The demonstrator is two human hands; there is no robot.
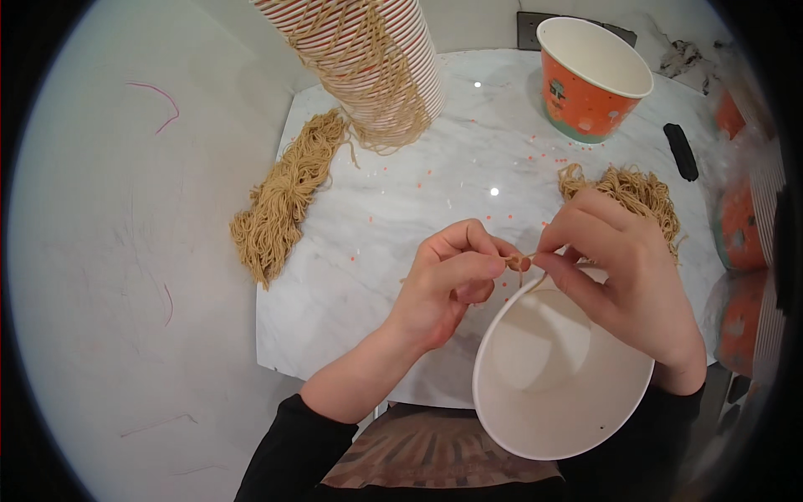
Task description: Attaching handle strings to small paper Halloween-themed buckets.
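Note:
My left hand (443, 284) pinches a thin tan cord (524, 262) between thumb and forefinger. Just to its right, my right hand (615, 268) pinches the same cord, and a small loop shows between the fingertips. Below both hands a paper bucket (510, 385) is tilted with its white inside facing up. The cord runs over the bucket's far rim, close to my right fingertips. A small dark hole (602, 427) is visible in the wall on the near side. Where the cord is fastened to the bucket is hidden by my fingers.
A tall stack of nested buckets (418, 75) draped with tan cords stands at the back left. Hanks of cord lie at left (284, 201) and behind my right hand (640, 191). An orange bucket (581, 100), a black strip (682, 152) and bagged buckets (744, 226) are rightward.

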